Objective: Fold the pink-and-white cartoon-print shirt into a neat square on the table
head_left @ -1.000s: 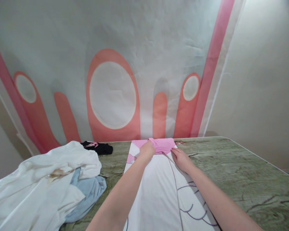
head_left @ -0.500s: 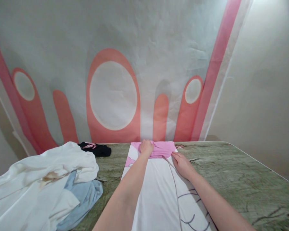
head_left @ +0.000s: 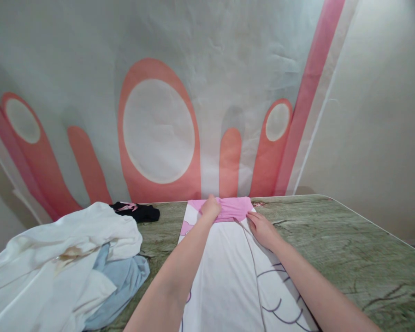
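A long white shirt-like garment (head_left: 224,272) with a pink far end and dark line drawings lies on the table, its right side folded over in a lengthwise strip. At the far end my left hand (head_left: 210,208) is closed on the pink cloth (head_left: 233,208), its fingertips partly hidden by the hand itself. To the right, my right hand (head_left: 263,229) rests on the garment's folded edge near the pink part. Its fingers are stretched out and lie flat, holding nothing.
On the left a heap of white cloth (head_left: 72,244) lies with a light blue cloth (head_left: 124,276) under it. Behind it sits a small black garment (head_left: 138,211) with pink trim. The wood-patterned table (head_left: 332,244) ends at a wall with a printed sheet.
The camera view has shifted slightly, so the garment and the table's far edge appear a little higher. Both hands stay at nearly the same places on the cloth.
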Available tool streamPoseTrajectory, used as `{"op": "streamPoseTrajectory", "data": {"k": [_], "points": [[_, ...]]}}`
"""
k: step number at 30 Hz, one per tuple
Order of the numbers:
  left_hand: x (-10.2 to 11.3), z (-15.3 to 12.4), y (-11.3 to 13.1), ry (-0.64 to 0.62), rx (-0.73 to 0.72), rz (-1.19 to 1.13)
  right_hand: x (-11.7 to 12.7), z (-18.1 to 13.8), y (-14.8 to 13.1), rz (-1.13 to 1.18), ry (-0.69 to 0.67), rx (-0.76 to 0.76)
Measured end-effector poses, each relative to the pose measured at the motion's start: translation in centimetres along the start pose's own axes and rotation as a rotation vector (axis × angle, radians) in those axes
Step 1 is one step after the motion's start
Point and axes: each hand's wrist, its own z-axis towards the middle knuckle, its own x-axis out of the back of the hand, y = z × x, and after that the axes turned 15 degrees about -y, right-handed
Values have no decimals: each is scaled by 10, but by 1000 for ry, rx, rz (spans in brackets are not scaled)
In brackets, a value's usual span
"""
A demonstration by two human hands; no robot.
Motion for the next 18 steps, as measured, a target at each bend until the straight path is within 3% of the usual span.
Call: {"op": "streamPoseTrajectory", "data": {"k": [5,8,11,13,15,18], "points": [[4,-16,5,29,-65,50,2,-1,-2,-7,0,1],[2,-34,4,62,-232,109,2,-1,-2,-4,3,8],[-3,-50,-5,-117,-566,239,2,-1,-2,6,7,6],[-4,-58,-15,-262,-685,313,2,-2,-2,2,5,-2],[-3,-65,-26,-317,-659,345,4,-3,-2,-18,-9,-18],[4,-78,-38,-280,-572,382,8,-7,1,-70,-32,-54]]}}
